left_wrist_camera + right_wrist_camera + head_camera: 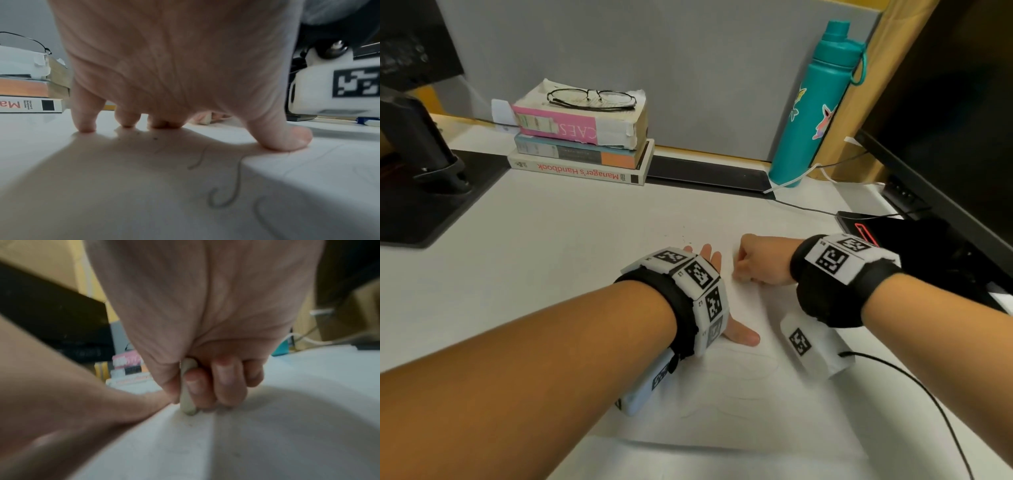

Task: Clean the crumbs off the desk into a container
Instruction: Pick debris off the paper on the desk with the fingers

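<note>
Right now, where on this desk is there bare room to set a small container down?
Bare white desk lies left of the flat left hand, before the stacked books. Crowded: the right, with fisted right hand, black cables, dark monitor.

Office desk: monitor (945, 113), mgmt books (582, 144), partition (688, 61).

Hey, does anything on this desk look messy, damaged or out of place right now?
Yes. Dark crumbs lie scattered on the paper beyond the left hand. The top book in the stack looks tattered, its cover torn.
</note>
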